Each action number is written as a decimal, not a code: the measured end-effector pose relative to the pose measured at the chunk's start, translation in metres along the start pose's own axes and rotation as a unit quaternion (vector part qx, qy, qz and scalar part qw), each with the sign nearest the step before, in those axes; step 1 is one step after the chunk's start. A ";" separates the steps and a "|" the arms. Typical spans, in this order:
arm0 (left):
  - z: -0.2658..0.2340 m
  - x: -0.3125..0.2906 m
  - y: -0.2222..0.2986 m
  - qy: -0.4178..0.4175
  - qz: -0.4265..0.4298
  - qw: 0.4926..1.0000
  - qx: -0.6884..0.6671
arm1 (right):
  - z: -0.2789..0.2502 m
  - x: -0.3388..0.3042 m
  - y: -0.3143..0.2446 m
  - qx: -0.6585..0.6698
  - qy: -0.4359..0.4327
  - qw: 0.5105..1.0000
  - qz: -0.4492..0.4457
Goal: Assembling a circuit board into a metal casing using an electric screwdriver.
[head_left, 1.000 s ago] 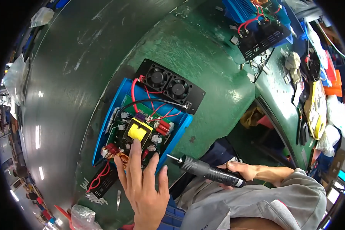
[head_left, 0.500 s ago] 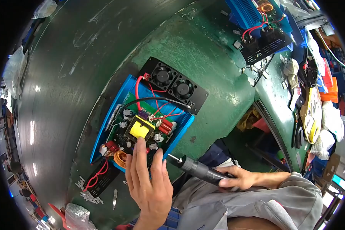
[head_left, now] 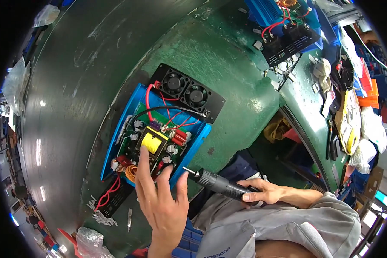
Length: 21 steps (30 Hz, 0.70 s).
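A blue metal case point(head_left: 197, 146) lies open on the green bench, with a circuit board inside. A yellow transformer point(head_left: 151, 142) sits in the middle of the board. My left hand point(head_left: 164, 206) is over the near end, fingers apart; a fingertip is at the transformer's lower edge, though contact is unclear. My right hand point(head_left: 262, 193) grips a black electric screwdriver point(head_left: 221, 185). Its thin bit points toward the case's near right edge, close to my left thumb. Red and black wires run to a black end plate with two fans point(head_left: 185, 90) at the far end.
A black slotted end plate point(head_left: 116, 198) with red wires lies at the case's near left, beside loose metal clips point(head_left: 104, 218). A small silver tool point(head_left: 129, 220) is closer to me. Another blue unit point(head_left: 264, 12) stands far right. A gap breaks the bench's right side.
The view has shifted slightly. My left thumb and fingers have spread and drawn back a little from the board. The screwdriver's bit, partly hidden before, now shows in full.
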<state>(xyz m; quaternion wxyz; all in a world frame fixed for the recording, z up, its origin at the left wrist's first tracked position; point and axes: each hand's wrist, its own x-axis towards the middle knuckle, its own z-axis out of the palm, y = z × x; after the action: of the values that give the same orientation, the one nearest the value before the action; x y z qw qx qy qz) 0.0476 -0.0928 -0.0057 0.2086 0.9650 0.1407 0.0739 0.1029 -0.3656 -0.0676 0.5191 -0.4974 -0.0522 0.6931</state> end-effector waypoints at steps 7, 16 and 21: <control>0.009 -0.011 -0.015 0.010 0.038 0.999 -0.017 | -0.012 0.021 0.036 0.343 -0.244 0.907 -0.025; 0.002 -0.004 -0.012 -0.006 0.032 0.999 -0.021 | 0.008 0.000 -0.008 -0.273 0.146 0.949 -0.062; -0.001 0.018 -0.011 -0.056 0.073 0.994 0.062 | -0.002 0.004 0.010 -0.094 0.056 0.992 -0.065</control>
<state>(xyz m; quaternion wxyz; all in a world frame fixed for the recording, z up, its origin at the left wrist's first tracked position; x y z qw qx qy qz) 0.0617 -0.0777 -0.0083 0.1502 0.9863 0.0622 0.0263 0.0979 -0.3684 -0.0769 0.5161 -0.5773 -0.1204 0.6213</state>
